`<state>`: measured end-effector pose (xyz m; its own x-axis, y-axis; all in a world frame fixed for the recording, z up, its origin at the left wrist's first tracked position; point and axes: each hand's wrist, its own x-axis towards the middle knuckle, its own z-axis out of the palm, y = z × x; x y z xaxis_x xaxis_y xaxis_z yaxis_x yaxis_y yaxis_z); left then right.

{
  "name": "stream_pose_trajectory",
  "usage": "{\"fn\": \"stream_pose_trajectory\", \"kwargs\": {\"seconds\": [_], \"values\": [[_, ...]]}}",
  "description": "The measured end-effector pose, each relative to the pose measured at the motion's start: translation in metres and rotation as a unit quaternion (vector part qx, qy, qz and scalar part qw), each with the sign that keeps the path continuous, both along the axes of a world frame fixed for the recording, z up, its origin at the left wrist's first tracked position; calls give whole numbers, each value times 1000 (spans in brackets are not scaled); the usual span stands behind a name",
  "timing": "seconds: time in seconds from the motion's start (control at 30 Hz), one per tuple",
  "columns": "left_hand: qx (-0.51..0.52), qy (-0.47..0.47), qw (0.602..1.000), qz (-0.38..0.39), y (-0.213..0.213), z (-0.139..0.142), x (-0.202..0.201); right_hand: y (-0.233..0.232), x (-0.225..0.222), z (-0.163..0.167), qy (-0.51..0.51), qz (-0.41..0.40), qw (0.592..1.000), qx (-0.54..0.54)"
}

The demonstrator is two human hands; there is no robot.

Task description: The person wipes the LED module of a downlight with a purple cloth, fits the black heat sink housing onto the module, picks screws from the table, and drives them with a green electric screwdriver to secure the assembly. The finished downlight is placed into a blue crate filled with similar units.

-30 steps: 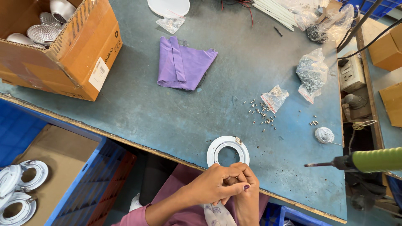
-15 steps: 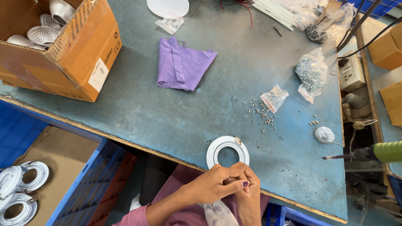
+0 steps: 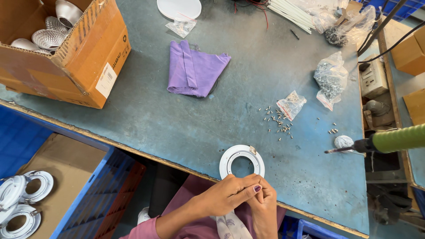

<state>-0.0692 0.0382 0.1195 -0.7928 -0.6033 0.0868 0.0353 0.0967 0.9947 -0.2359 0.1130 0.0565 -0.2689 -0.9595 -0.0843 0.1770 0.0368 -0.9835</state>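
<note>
Left hand (image 3: 230, 194): at the table edge just below the white ring, fingers curled over the right hand, pinching something too small to tell.
Right hand (image 3: 262, 204): pressed against the left, fingers closed; contents hidden.
White ring (image 3: 241, 161): flat on the blue table (image 3: 177, 124), touching the fingertips.
Loose screws (image 3: 276, 121): up-right of the ring.
Purple cloth (image 3: 195, 71): well above the ring.
Green-handled screwdriver (image 3: 389, 140): right of the ring.

My blue-green workbench (image 3: 177, 124) holds a cardboard box (image 3: 84, 57), purple cloth (image 3: 195, 71), loose screws (image 3: 276, 121), and a white ring (image 3: 241, 160).

A white ring (image 3: 241, 161) lies flat at the blue table's (image 3: 146, 119) near edge.
</note>
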Motion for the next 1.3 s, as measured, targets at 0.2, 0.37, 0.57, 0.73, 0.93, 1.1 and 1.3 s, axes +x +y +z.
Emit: {"fn": "stream_pose_trajectory", "kwargs": {"seconds": [0.2, 0.37, 0.57, 0.73, 0.93, 1.1, 1.3], "values": [[-35, 42, 998, 21, -1, -6, -3, -3, 1, 4, 8, -16, 1000, 14], [-20, 5, 999, 32, 2, -8, -6, -2, -1, 0, 3, -6, 1000, 7], [-55, -16, 998, 30, 2, -8, -3, 1, 1, -8, -35, -10, 999, -14], [-37, 11, 999, 17, 0, -9, -1, 0, 5, 1, -35, -10, 999, 7], [-23, 5, 999, 24, 3, 2, 1, -1, 5, 4, -18, -14, 1000, 7], [-23, -5, 1000, 17, 2, 10, 2, 0, 6, 1, -16, -21, 1000, -1], [-72, -6, 996, 45, 1, 9, -1, -3, 11, 11, -15, -31, 999, 11]]}}
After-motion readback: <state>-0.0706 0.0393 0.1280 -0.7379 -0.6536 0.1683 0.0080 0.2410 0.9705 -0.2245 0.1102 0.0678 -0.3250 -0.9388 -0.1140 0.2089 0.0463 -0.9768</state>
